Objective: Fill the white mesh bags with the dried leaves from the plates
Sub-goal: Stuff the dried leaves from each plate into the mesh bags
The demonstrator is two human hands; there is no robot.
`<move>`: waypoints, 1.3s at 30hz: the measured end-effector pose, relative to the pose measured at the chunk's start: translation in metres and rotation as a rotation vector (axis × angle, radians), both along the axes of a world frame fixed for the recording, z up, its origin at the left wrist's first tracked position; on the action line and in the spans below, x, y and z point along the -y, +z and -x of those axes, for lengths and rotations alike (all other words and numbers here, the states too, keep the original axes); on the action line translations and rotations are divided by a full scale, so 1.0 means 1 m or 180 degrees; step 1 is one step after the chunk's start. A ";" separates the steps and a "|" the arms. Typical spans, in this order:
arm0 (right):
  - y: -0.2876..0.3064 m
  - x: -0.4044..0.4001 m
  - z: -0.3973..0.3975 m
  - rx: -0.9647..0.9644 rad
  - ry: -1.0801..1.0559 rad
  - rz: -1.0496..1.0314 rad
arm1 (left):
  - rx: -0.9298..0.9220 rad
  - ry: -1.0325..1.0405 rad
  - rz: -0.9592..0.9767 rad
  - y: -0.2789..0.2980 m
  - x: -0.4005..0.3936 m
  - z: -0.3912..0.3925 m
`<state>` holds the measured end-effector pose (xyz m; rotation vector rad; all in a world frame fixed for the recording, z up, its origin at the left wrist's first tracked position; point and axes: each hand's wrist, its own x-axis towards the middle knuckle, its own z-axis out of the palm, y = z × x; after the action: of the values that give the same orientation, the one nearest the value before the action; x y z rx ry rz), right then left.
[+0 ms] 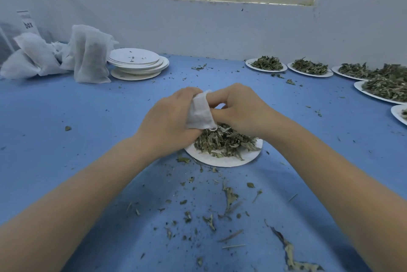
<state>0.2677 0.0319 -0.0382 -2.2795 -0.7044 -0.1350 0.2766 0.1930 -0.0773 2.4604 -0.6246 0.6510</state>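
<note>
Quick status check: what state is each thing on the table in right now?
Mesh bag: held by both hands over the near plate.
Left hand: grips the bag.
Right hand: pinches the bag.
Near plate: heaped with leaves.
Plate stack: emptied, only crumbs.
Right-side plates: full.
Bags at left: lying in a heap, contents unclear.

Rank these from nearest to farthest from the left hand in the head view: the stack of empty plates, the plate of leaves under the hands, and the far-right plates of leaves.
1. Plate of leaves, directly beneath the left hand.
2. Stack of empty plates, back left.
3. Far-right plates of leaves, back right.

Far-right plate (398, 113) cut by edge; both grips' fingertips hidden.
</note>
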 end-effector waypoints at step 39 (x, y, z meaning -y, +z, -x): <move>0.025 0.026 -0.004 0.0431 -0.0230 0.0552 | 0.0024 0.0318 -0.0046 -0.002 -0.006 0.002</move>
<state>0.2719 0.0055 -0.0136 -2.4809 -0.7280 -0.2743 0.2744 0.1992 -0.0795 2.5165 -0.5135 0.6967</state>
